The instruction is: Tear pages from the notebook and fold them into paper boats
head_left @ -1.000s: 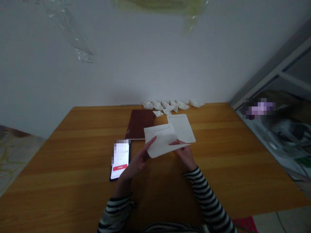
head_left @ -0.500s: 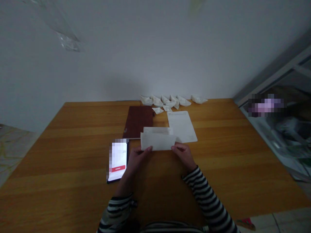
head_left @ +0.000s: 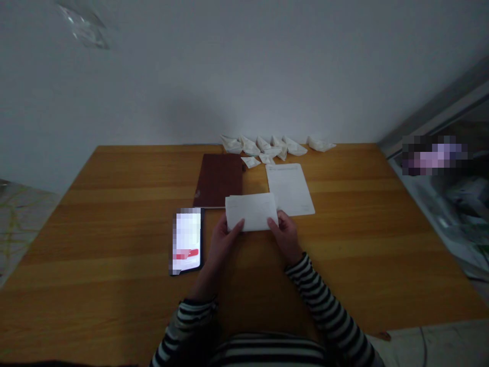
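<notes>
A folded sheet of white paper [head_left: 252, 211] is held up between my two hands, just above the table. My left hand [head_left: 224, 235] grips its lower left corner, thumb in front and the other fingers hidden behind. At the lower right corner, my right hand [head_left: 286, 234] pinches it the same way. Behind the folded sheet lie a dark red notebook [head_left: 219, 178] and a flat lined sheet [head_left: 291, 188]. A phone with a lit screen [head_left: 187, 239] rests left of my left hand.
Several folded paper boats [head_left: 250, 147] stand along the back edge of the wooden table [head_left: 126, 219], against the white wall [head_left: 244, 66]. A clear plastic piece [head_left: 84, 28] hangs on the wall at the upper left. Shelving with blurred items is at the right.
The sheet's back part, which stuck up above the front fold, now sits almost level with it. My right fingers have closed further round the corner. The camera view has shifted slightly.
</notes>
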Available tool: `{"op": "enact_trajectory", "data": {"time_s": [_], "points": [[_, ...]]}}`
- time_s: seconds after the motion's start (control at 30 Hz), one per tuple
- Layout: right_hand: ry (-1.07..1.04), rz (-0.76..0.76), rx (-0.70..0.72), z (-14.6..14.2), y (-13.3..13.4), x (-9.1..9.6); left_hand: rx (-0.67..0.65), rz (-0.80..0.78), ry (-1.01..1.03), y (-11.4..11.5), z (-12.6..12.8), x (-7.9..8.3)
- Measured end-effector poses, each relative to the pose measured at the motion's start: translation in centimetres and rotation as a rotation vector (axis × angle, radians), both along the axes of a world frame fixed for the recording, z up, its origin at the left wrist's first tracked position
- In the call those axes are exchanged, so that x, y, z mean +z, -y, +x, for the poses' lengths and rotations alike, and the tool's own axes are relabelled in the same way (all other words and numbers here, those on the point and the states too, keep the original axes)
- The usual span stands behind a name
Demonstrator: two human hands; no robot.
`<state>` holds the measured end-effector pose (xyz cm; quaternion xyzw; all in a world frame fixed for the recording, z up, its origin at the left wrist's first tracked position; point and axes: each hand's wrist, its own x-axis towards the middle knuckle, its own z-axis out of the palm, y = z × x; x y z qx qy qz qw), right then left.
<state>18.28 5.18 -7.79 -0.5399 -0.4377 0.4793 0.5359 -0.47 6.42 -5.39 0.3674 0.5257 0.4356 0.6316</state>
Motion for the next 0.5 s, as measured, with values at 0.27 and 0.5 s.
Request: {"op": "enact_trajectory", "data": {"time_s": [0.27, 0.5], "points": [[-0.029, 0.033, -0.056, -0.7, 0.5, -0.1, 0.065, -0.019, -0.041, 0.2, 0.7, 0.3], [0.048, -0.088, -0.098, -1.4, 0.9, -0.3, 0.156, 0.027, -0.267, 0.3, 0.9, 1.2]]}}
